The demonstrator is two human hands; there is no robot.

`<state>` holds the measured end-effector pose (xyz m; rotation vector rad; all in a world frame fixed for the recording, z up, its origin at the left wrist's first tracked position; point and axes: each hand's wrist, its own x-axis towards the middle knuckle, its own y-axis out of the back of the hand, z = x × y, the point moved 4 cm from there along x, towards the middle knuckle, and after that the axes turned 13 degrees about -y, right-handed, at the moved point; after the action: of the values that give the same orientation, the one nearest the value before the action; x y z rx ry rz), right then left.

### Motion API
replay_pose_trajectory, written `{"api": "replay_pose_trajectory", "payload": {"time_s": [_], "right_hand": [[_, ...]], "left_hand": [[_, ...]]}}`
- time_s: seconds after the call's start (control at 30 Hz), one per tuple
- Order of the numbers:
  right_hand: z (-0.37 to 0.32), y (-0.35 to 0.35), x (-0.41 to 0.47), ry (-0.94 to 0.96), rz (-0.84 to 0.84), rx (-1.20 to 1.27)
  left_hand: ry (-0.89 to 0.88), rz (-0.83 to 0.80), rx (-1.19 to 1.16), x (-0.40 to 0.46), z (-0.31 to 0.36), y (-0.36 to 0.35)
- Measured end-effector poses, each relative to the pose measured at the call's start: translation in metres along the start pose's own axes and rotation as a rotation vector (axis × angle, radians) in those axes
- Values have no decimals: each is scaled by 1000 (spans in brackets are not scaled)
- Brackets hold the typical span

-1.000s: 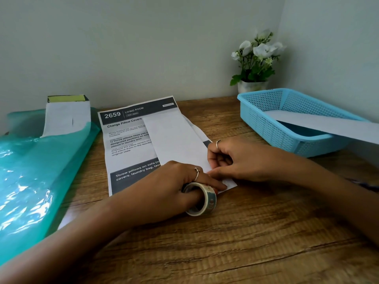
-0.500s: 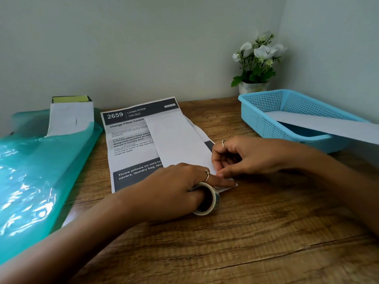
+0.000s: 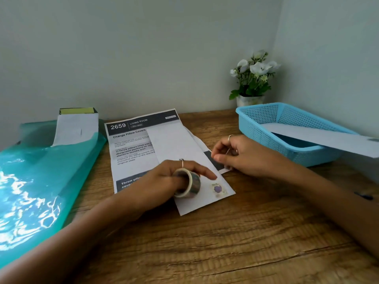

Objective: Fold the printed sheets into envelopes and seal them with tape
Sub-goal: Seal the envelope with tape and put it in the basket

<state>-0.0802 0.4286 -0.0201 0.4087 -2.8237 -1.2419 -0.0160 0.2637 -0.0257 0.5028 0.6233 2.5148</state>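
Change: since half a second ago the right hand point(image 3: 244, 155) has drawn back from the near end of the folded sheet point(image 3: 184, 152) toward the basket, and a short piece of patterned tape point(image 3: 218, 189) now shows stuck on that near end; the left hand point(image 3: 164, 181) has shifted slightly with the roll.
Left hand: fingers curled round the tape roll point(image 3: 189, 186), which sits on edge on the folded sheet; the forefinger stretches out flat along the paper, and a ring shows on one finger.
Right hand: fingers curled, thumb and forefinger tips close together just beside the sheet's right edge; whether they pinch anything is too small to tell. It wears a ring.
Folded sheet: a long white strip lying slantwise on the table point(image 3: 225, 242), on top of the printed sheet.
Printed sheet: the printed sheet point(image 3: 131, 148) lies flat under the folded one, headed "2659 LIVING ROOM" and "Change Pillow Covers".
Tape: the stuck piece bears a purple motif and lies near the folded sheet's lower right corner.
Basket: a blue plastic basket point(image 3: 264, 128) stands at the right, with a long white folded paper point(image 3: 320, 138) lying across it and jutting over its right rim.
Left side: a teal plastic bag point(image 3: 41, 177) with a white paper point(image 3: 75, 130) sticking out of its far end.
Corner: a small pot of white flowers point(image 3: 253, 78) behind the basket.
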Motion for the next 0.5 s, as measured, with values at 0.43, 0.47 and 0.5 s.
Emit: {"api": "replay_pose_trajectory", "payload": {"time_s": [0.43,0.47,0.5], "right_hand": [[-11,-7,-20,-182,65,-296],[-11,-7,-20,-180,63,-288],[-11,-7,-21,-179,58,-274]], "left_hand": [[137,93,-76,1,-2,-1],[136,89,-68,1,-1,-2],[135,88,-60,1,-1,-2]]}}
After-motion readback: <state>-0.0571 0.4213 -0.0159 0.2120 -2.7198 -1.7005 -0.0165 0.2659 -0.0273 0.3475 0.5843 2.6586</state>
